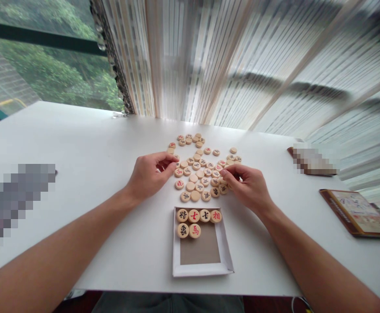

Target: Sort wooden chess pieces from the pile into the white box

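My left hand (155,174) is at the left edge of a spread of round wooden xiangqi pieces (196,165). Its thumb and forefinger are pinched together by a partly covered piece, and whatever is between them is hidden. Over the right side of the spread, my right hand (247,184) has curled fingers, with thumb and forefinger tips close together among the pieces. Its fingers hide what they may grip. Nearer to me, a shallow white box (226,250) holds several pieces face up, a full row along its far side and two below at the left.
Two brown-edged flat objects, the nearer a picture-covered box or book (362,211), lie at the right. A blurred-out object (20,200) is at the left. A striped curtain (190,65) and a window (62,65) stand behind the white table (111,252).
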The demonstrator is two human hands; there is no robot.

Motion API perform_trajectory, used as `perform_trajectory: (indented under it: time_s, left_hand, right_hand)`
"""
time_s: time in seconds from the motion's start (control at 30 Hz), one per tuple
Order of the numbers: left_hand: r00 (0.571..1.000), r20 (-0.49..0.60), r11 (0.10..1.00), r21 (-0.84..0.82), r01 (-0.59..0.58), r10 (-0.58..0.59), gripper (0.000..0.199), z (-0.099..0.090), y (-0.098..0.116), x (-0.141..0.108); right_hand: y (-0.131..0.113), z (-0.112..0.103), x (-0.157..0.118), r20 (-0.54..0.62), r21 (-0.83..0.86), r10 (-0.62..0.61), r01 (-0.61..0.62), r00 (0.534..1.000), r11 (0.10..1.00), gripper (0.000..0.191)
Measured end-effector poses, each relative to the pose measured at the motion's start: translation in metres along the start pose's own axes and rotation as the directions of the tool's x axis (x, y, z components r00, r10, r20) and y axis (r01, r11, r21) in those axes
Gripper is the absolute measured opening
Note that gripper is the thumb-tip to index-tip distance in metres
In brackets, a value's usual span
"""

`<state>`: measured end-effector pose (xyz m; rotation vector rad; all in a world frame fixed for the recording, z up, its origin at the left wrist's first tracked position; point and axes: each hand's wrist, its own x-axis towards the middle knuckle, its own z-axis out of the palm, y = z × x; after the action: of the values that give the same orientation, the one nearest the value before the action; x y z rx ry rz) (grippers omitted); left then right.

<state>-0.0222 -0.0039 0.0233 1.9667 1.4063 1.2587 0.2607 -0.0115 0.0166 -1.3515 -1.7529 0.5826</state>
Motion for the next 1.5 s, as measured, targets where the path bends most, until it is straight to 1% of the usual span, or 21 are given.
perform_trajectory:
  time_s: [0.7, 1.5]
  left_hand:
    - [1.000, 0.000, 1.000, 0.008, 0.002, -0.002, 0.019, -0.0005, -0.0009, -0.0006]
    - [1.000, -0.002, 1.000, 0.013, 0.009, -0.009, 0.019, -0.0014, 0.0029, -0.0005]
  right_hand:
    - [0.0008, -0.0007, -0.0005, 0.006, -0.011, -0.007, 0.007, 1.000, 1.000, 0.025]
    - [-0.0005, -0.0004, -0.0007, -0.002, -0.005, -0.013, 0.013, 1.000, 1.000, 0.027]
